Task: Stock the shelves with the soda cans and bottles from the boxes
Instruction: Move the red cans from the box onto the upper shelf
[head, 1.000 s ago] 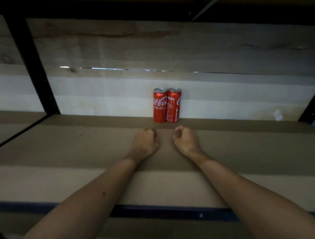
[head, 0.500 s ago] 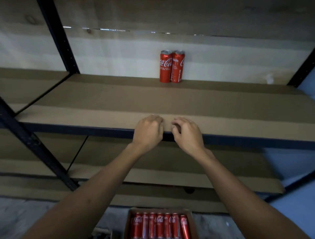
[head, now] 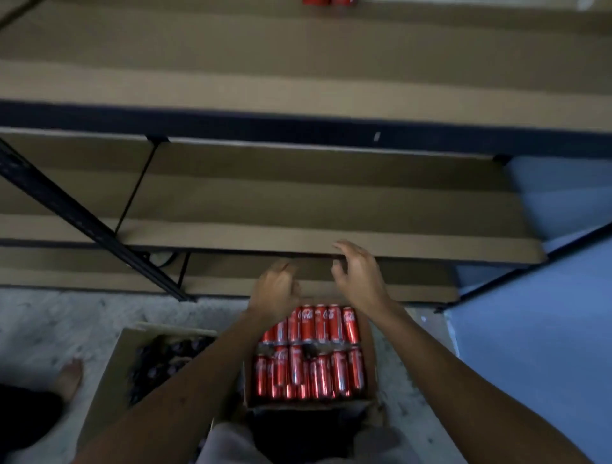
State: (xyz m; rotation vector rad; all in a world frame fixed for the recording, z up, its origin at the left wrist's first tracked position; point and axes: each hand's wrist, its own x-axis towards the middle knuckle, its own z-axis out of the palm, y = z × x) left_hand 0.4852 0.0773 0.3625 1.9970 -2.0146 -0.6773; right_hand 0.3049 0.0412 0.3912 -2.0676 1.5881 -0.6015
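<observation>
Both empty hands hang over an open cardboard box [head: 369,334] of red Coca-Cola cans [head: 313,351] on the floor at the foot of the shelving. The left hand [head: 276,291], its fingers loosely curled around nothing, sits over the box's far-left corner, at about 11 o'clock from the middle of the pack. The right hand [head: 359,276] is spread, thumb and fingers apart, beyond the far rim at about 1 o'clock. Neither grip is on a can.

The cans stand upright in tight rows, their long axes pointing up toward the hands, tops showing. From either hand the stock lies straight down and slightly back toward the person, at 6 o'clock. The left hand appears the nearer, as it already overlaps the far row, while the right would have to draw in over the rim.

A second box [head: 132,357], holding what look like dark bottles, sits just beside the first at 9 o'clock. The lower shelf [head: 298,198] lies at 12 o'clock. On the upper shelf [head: 298,66], only the bases of red cans [head: 328,2] show at the frame's top edge. The next move is likely a downward reach, one can per hand.
</observation>
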